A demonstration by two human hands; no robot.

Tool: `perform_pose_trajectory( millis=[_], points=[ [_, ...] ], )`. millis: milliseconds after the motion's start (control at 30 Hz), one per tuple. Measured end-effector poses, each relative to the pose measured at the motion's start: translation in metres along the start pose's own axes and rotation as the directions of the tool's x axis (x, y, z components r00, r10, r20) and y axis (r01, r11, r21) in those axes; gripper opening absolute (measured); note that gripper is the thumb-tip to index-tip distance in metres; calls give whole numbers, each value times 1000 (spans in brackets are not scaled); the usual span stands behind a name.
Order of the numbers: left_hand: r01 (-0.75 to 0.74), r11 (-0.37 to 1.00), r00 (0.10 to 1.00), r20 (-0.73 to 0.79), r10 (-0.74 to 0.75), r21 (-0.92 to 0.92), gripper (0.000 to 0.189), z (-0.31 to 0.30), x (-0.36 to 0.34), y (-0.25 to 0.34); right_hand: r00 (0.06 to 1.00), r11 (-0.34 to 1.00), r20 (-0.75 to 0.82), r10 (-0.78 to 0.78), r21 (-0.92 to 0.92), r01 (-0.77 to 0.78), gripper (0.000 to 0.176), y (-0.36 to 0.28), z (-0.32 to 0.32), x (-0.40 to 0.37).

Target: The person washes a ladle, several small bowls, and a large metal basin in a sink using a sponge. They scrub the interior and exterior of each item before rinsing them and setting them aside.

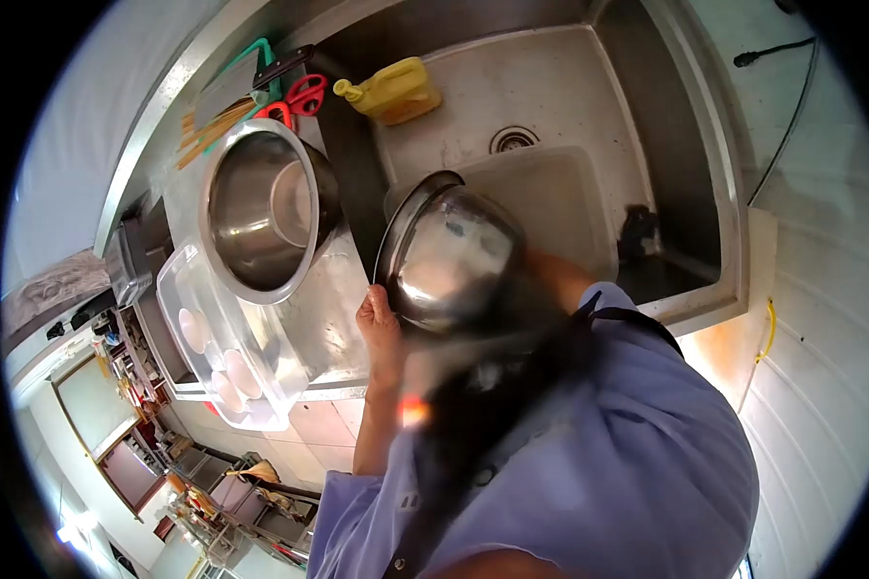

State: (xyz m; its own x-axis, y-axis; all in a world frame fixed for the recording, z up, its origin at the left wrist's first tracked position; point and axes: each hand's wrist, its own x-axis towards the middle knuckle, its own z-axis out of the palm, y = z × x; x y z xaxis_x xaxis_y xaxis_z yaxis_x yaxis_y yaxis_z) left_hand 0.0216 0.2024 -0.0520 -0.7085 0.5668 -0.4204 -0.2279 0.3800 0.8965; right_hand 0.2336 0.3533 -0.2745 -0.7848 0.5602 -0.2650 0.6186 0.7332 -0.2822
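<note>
A shiny metal bowl (459, 246) is tilted over the near edge of the sink, its outer side facing the camera. My left hand (379, 323) is closed on its rim, with the thumb on the outside. Skin of my right wrist or hand (553, 277) shows to the right of the bowl, but the fingers are hidden. Beyond the bowl, a translucent shallow tub (560, 207) lies in the sink (570, 87). Dark, blurred hair or cloth covers part of the view below the bowl.
A large metal bowl (261, 212) stands on the left counter beside a clear plastic bin (198, 280) with pale round items. Red scissors (307, 94), a knife (283, 65) and wooden sticks (224, 125) lie behind. A yellow bottle (396, 92) and a drain (514, 140) are in the sink.
</note>
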Motion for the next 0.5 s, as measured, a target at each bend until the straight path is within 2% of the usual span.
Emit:
perform_pose_trajectory(
  millis=[33, 67, 100, 200, 233, 300, 400, 433, 500],
  points=[
    [-2, 1000, 1000, -3, 2, -8, 37, 0, -2, 8, 991, 1000, 132, 16, 21, -19, 44, 2, -1, 1],
    [-31, 993, 999, 21, 29, 117, 38, -3, 0, 15, 971, 998, 236, 38, 43, -49, 43, 4, -2, 4],
    [-56, 992, 998, -7, 57, 117, 39, -1, 7, 10, 948, 994, 314, 58, 74, -85, 42, 9, -4, 8],
    [10, 992, 999, 30, -14, 122, 42, 15, 11, 20, 885, 939, 439, 154, 215, -270, 43, 40, -17, 20],
    [-39, 998, 999, -3, 39, 40, 40, 30, 10, 25, 870, 891, 450, 199, 287, -352, 43, 55, -26, 23],
    [1, 999, 1000, 24, 0, -32, 40, 46, 6, 30, 846, 718, 442, 299, 480, -505, 45, 85, -39, 25],
    [140, 989, 990, 25, -139, -50, 41, 58, 5, 23, 831, 331, 413, 371, 778, -534, 43, 120, -43, 28],
    [154, 987, 988, 37, -152, -53, 41, 63, 4, 18, 869, 246, 356, 344, 859, -449, 41, 114, -71, 17],
    [175, 983, 984, 54, -172, -57, 41, 71, 6, 6, 928, 56, 223, 300, 967, -250, 39, 65, -181, -11]
  ],
)
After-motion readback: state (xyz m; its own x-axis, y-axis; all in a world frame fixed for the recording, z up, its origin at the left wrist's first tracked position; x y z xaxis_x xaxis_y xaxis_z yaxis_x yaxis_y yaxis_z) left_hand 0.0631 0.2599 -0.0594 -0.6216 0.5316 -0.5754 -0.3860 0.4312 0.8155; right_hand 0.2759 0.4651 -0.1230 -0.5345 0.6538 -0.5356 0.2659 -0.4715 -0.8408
